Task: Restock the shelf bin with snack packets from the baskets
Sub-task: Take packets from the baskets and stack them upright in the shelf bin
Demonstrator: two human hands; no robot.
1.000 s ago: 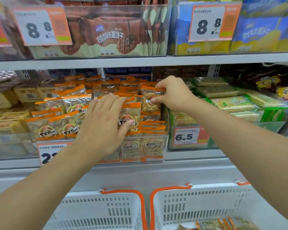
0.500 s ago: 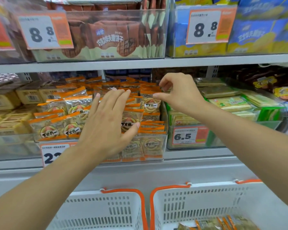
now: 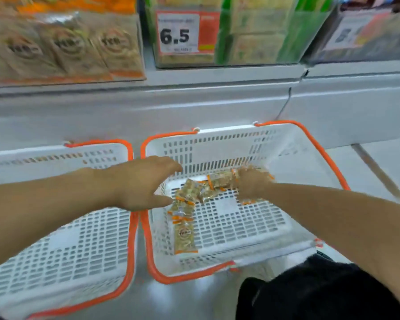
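Lying on the slatted floor of the right basket, a few orange-edged snack packets sit toward its far left; the right hand is down among them, fingers closed on a packet, while the left hand hovers open at the basket's left rim, beside the left basket, below the shelf bin and a 6.5 price tag

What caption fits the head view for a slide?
Both hands reach into the right basket: right hand on snack packets, left hand open beside them.
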